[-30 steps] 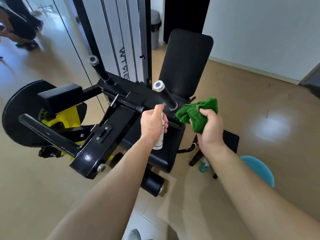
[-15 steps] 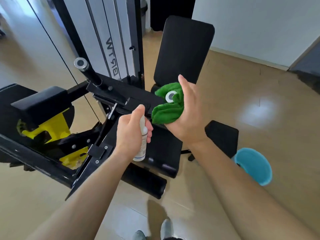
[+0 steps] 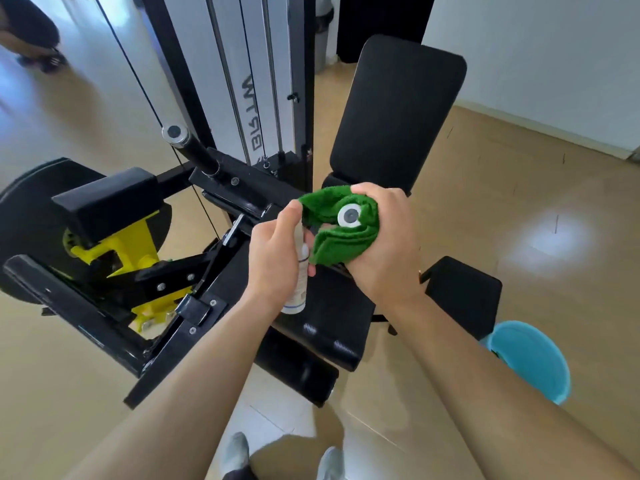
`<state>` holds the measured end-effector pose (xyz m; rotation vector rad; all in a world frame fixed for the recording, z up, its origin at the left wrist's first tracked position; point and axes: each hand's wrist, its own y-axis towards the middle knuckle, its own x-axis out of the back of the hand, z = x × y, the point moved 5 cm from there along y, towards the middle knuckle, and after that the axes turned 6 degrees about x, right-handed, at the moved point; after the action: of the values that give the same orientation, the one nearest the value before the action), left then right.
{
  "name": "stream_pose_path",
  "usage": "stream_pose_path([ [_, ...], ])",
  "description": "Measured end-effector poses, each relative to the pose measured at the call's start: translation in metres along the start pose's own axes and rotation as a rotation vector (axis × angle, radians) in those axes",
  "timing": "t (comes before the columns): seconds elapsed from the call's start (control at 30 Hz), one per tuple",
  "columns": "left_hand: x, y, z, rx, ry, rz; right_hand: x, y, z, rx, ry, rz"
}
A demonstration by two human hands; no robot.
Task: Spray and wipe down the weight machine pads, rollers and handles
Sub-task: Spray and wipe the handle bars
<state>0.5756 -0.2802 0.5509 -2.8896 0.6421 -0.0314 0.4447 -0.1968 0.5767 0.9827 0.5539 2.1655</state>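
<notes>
Tan gym floor (image 3: 519, 209) surrounds the machine (image 3: 242, 183): at centre, right hand (image 3: 384, 247) clenches green cloth (image 3: 346, 249) around the near handle (image 3: 349, 215), left hand (image 3: 277, 261) grips spray bottle (image 3: 298, 292) at its seven o'clock; far handle (image 3: 194, 147) at ten o'clock, pads (image 3: 398, 116) and rollers (image 3: 298, 372) judged outstanding.

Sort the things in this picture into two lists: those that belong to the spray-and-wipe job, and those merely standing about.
In the job: green cloth, wrapped round the near handle by the right hand; spray bottle in the left hand; far handle; back pad; seat pad.

Standing about: blue bucket on the floor; grey bin.
</notes>
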Motion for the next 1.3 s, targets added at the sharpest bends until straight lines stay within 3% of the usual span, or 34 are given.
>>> stream_pose_path([
  [0.2,0.003,0.007,-0.013,0.032,0.042,0.044,-0.011,-0.011,-0.040,-0.176,-0.180,0.186],
  [0.33,0.006,0.006,-0.020,0.026,0.091,0.120,0.000,-0.032,-0.043,-0.318,-0.058,0.169],
  [0.43,0.008,0.007,-0.023,0.031,0.118,0.180,0.019,-0.041,-0.016,-0.493,0.287,-0.081],
  [0.53,0.011,0.009,-0.023,0.055,0.122,0.226,0.041,-0.055,0.001,-0.691,0.515,-0.482],
  [0.63,0.013,0.012,-0.024,0.070,0.131,0.255,0.040,-0.073,0.009,-1.006,0.806,-0.756],
  [0.7,0.014,0.013,-0.025,0.074,0.133,0.275,0.025,-0.087,0.017,-1.249,0.981,-0.854],
  [0.77,0.017,0.015,-0.025,0.085,0.129,0.290,0.001,-0.090,0.034,-1.373,1.124,-0.861],
  [0.87,0.025,0.017,-0.024,0.089,0.128,0.298,-0.033,-0.067,0.042,-1.365,1.450,-0.902],
  [1.03,0.041,0.022,-0.023,0.101,0.163,0.266,-0.062,-0.026,0.027,-1.252,1.804,-1.163],
  [1.13,0.045,0.023,-0.025,0.087,0.192,0.268,-0.073,-0.031,0.011,-1.199,1.832,-1.267],
  [1.3,0.043,0.023,-0.026,0.070,0.209,0.275,-0.066,-0.032,0.011,-1.266,1.768,-1.332],
])
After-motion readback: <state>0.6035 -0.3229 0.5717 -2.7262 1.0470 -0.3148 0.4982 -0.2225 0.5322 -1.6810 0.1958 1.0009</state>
